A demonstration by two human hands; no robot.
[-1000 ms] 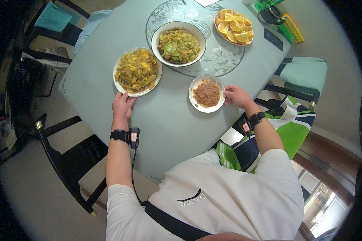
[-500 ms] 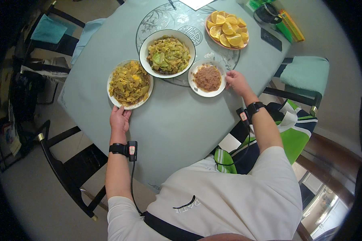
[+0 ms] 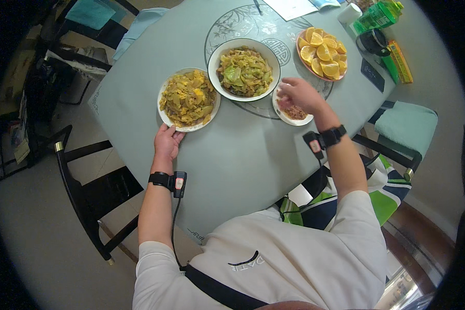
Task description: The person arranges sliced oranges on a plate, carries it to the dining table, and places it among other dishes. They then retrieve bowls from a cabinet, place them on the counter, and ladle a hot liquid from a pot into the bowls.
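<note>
My left hand (image 3: 166,144) grips the near rim of a white plate (image 3: 160,103) heaped with yellow stir-fried food, thumb on the edge. My right hand (image 3: 299,94) lies over a small white plate (image 3: 294,123) of brown minced food, fingers curled at its far rim and hiding most of it. Between the two stands a white bowl (image 3: 212,67) of stir-fried cabbage, on a round glass turntable (image 3: 243,20). All rest on a grey-green round table (image 3: 243,165).
A pink plate (image 3: 298,50) of orange slices sits on the turntable's right side. A black mug (image 3: 372,41), a green bottle (image 3: 380,15) and a flat green box (image 3: 400,62) stand at the far right. Black chairs (image 3: 88,196) flank me, one with a teal cushion (image 3: 405,124).
Both plates have slid away from me toward the table's middle. The small plate now sits beside the bowl at the turntable's edge, and my right hand has moved from its side to over it.
</note>
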